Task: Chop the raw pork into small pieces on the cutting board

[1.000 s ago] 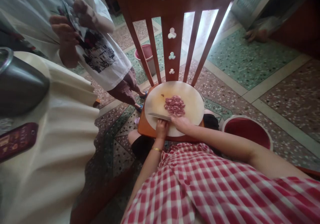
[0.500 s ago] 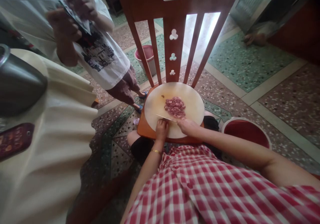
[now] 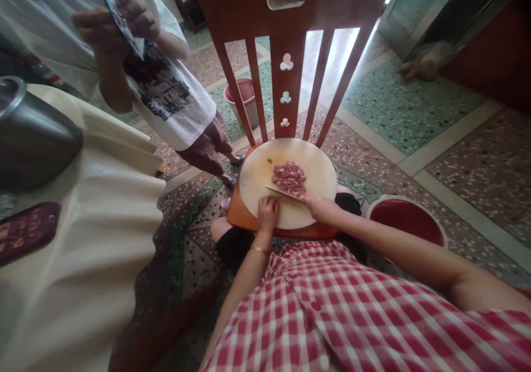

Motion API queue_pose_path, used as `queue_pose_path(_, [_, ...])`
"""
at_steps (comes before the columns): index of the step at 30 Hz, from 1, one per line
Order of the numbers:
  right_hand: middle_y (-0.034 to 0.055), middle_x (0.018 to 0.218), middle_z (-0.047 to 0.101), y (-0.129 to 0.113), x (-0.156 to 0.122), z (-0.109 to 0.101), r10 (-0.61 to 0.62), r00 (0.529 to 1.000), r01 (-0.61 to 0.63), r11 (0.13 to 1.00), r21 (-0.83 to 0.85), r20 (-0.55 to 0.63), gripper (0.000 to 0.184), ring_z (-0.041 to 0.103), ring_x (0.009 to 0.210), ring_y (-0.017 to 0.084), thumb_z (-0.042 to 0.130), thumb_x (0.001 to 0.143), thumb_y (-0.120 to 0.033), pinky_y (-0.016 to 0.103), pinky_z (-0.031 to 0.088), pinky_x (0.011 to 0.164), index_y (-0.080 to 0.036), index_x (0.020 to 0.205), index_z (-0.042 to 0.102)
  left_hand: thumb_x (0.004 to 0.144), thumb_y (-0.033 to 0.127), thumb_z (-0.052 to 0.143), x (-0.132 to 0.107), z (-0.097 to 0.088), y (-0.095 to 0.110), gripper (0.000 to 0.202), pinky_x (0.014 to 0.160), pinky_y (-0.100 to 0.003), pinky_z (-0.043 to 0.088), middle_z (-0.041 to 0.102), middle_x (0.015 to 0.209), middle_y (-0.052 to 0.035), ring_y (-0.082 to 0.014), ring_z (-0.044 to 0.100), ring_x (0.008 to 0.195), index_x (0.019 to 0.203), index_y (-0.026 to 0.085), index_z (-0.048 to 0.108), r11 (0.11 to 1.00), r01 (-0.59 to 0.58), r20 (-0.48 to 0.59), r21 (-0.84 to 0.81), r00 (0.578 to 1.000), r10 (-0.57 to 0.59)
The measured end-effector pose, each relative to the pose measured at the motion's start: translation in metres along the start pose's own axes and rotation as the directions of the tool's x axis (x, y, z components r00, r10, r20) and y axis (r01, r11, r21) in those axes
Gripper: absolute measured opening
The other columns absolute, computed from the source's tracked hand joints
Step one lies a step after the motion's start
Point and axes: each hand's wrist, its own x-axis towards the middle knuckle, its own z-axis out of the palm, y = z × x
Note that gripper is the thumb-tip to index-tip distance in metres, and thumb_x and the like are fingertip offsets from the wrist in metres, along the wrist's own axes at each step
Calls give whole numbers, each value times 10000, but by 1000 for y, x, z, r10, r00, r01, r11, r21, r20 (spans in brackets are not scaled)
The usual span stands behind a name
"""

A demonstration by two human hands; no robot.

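A round, pale cutting board (image 3: 326,167) rests on the seat of a wooden chair (image 3: 235,210) in front of me. Pieces of cut raw meat (image 3: 289,177) lie heaped near its middle. My right hand (image 3: 326,210) is closed round the handle of a knife (image 3: 282,193), whose blade points left between the heap and my left hand (image 3: 267,214). With curled fingers, the left hand presses on the board's near part; whatever is under the fingertips is hidden. One small brown scrap sits left of the meat.
A red bucket (image 3: 409,220) stands on the floor at right, and another bin (image 3: 244,95) behind the chair. At left, a cloth-covered table (image 3: 120,195) bears a metal pot (image 3: 39,140). Another person (image 3: 178,95) stands beyond it, holding a flat object in both hands.
My right hand and the knife have shifted a little to the right, away from the left hand's fingers. My left hand stays almost in place.
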Motion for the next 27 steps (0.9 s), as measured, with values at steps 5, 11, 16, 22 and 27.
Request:
queue_pose_path(5, [123,856,669,-4,-2,-6,-6,999,6,1000,-5,-35,311,648,817,231,309,895,-178,285,450,663,-155,1114,528,862,206,498,-1,-5,0,151,831,-340,442,594,936,-89,-186,513,926,912,162,634,997,-6,-46,-72,999,3])
queue_pose_path(11, [134,938,661,-18,7,18,-157,982,156,988,-21,-105,508,640,817,212,348,833,-78,284,452,684,-120,1338,370,825,110,481,-12,0,-6,170,789,-352,485,606,889,-81,-189,542,888,926,159,608,1000,2,-29,-23,1000,-3])
queue_pose_path(16, [120,896,673,-41,45,18,-153,978,156,988,15,-143,337,649,822,224,327,854,-93,299,457,693,-144,1099,553,796,84,508,-13,6,-10,213,781,-343,510,617,892,-70,-188,566,881,964,167,610,1000,11,-16,16,1000,-10])
queue_pose_path(22, [121,917,672,-67,62,8,-197,962,211,976,60,-187,326,655,818,209,307,878,-107,286,467,678,-141,1097,546,814,116,512,-13,6,-11,279,826,-376,504,623,989,-99,-208,571,947,1080,166,582,1000,15,-19,26,1000,-14])
queue_pose_path(27, [151,975,667,-13,34,30,-135,975,156,982,111,-175,399,648,857,236,330,838,-78,322,463,707,-157,1181,519,823,139,512,-9,2,-7,146,773,-378,508,625,880,-81,-207,568,864,890,182,635,995,98,43,-14,994,-98])
